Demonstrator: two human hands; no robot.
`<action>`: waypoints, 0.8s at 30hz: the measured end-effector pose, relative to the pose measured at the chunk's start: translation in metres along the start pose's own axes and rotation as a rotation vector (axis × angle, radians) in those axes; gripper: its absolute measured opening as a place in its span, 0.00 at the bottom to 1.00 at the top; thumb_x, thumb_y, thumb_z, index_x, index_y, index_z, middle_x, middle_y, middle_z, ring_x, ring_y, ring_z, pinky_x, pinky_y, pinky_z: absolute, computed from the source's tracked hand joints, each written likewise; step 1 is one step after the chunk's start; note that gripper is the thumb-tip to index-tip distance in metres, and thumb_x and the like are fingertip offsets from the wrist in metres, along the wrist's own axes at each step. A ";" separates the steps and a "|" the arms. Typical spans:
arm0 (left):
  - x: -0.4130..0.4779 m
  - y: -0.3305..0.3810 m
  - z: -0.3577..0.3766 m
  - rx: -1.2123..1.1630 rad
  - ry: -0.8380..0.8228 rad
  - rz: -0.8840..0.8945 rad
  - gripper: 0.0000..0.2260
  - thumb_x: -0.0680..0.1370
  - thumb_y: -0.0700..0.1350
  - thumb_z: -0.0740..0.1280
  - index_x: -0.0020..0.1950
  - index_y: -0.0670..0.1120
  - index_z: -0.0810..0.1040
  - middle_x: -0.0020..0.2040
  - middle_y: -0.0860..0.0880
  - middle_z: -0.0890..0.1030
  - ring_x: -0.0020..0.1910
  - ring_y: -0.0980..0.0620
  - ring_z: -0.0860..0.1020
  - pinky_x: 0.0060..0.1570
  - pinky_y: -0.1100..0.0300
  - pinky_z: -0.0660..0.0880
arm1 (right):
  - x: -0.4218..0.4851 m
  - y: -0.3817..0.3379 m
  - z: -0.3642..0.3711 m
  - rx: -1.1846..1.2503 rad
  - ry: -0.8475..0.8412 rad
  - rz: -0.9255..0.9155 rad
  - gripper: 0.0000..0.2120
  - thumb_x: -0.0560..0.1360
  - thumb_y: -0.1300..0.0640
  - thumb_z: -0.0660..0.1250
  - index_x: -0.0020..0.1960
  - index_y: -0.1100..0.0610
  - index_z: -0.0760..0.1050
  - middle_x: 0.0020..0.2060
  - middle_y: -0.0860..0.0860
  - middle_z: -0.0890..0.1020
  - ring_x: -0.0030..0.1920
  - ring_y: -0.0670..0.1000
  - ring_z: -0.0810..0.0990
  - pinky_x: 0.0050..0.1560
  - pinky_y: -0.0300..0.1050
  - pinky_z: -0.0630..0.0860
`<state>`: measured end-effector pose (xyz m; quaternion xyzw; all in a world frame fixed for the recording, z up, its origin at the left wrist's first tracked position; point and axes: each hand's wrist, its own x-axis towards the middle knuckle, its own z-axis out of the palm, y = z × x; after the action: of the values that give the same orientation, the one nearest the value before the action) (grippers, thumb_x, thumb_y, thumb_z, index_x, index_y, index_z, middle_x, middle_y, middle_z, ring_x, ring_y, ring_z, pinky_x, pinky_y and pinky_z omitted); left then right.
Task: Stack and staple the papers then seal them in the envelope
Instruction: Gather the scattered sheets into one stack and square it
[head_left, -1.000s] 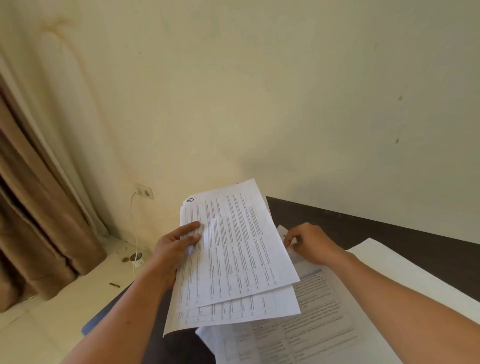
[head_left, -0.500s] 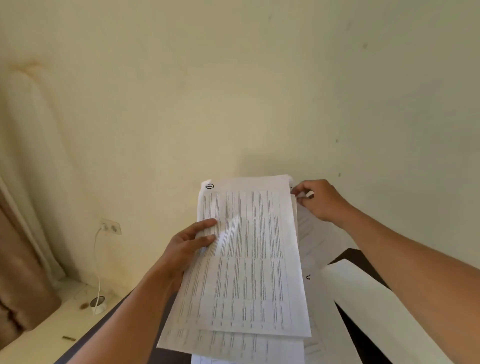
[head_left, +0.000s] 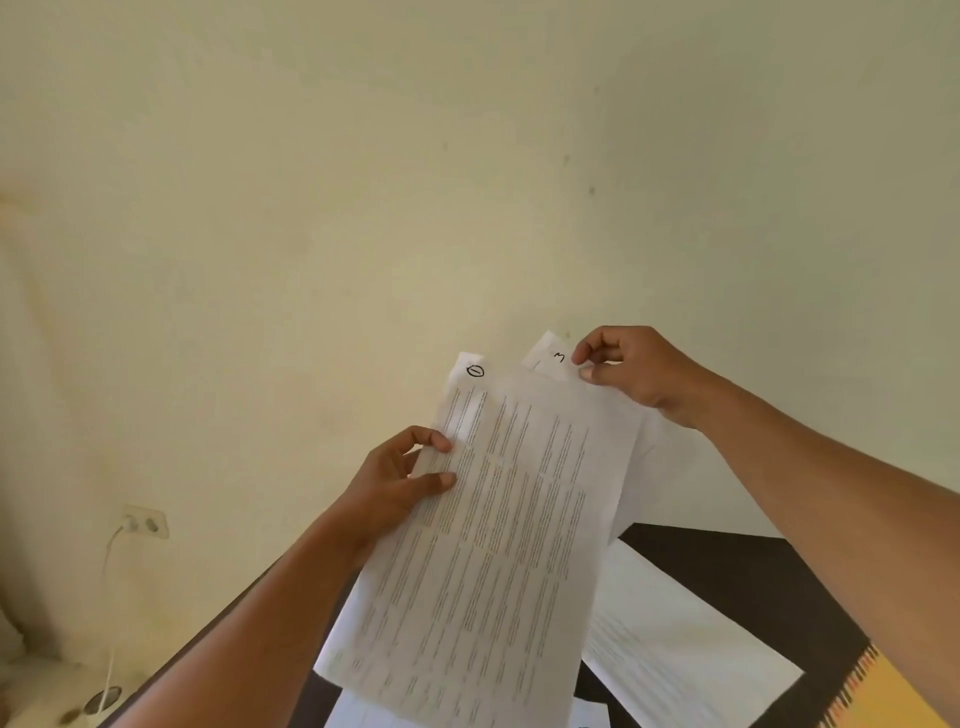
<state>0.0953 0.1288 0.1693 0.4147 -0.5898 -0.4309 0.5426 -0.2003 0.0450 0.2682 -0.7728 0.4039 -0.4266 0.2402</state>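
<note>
I hold a loose stack of printed papers (head_left: 498, 530) up in front of the wall, tilted, above the dark table. The top sheet carries a circled "1" at its upper left corner. My left hand (head_left: 400, 483) grips the stack's left edge, thumb on top. My right hand (head_left: 631, 369) pinches the top right corner, where a sheet marked "3" (head_left: 550, 358) sticks out behind the top sheet. No stapler or envelope can be told apart in view.
More white sheets (head_left: 670, 639) lie on the dark table (head_left: 769, 582) under the held stack. A yellow spiral notebook (head_left: 883, 691) shows at the bottom right corner. A wall socket with a white cable (head_left: 145, 522) sits low at the left.
Both hands lifted the papers off the table and higher before the wall. My right hand moved up to the top right corner, and the sheet marked "3" now shows behind.
</note>
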 end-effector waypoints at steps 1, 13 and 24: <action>0.000 0.005 0.008 0.026 -0.015 0.023 0.10 0.76 0.32 0.71 0.52 0.43 0.75 0.50 0.41 0.85 0.44 0.41 0.84 0.41 0.48 0.82 | -0.005 -0.002 -0.004 0.015 -0.015 0.004 0.06 0.76 0.66 0.70 0.48 0.56 0.81 0.42 0.50 0.78 0.42 0.47 0.75 0.45 0.36 0.70; 0.008 0.023 0.084 0.442 0.193 0.322 0.10 0.78 0.40 0.71 0.50 0.56 0.78 0.54 0.55 0.82 0.46 0.57 0.81 0.35 0.73 0.75 | -0.049 -0.022 -0.048 0.124 -0.088 0.056 0.10 0.77 0.72 0.65 0.52 0.61 0.81 0.46 0.52 0.85 0.48 0.47 0.81 0.59 0.40 0.75; 0.019 0.011 0.103 0.367 0.142 0.231 0.10 0.77 0.42 0.73 0.50 0.58 0.80 0.59 0.55 0.80 0.51 0.51 0.82 0.43 0.55 0.84 | -0.053 -0.010 -0.059 0.099 0.047 0.112 0.05 0.79 0.61 0.68 0.49 0.55 0.82 0.39 0.49 0.82 0.34 0.46 0.75 0.43 0.42 0.72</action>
<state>-0.0089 0.1200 0.1811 0.4654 -0.6623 -0.2208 0.5440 -0.2632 0.0932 0.2818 -0.7258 0.4305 -0.4499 0.2921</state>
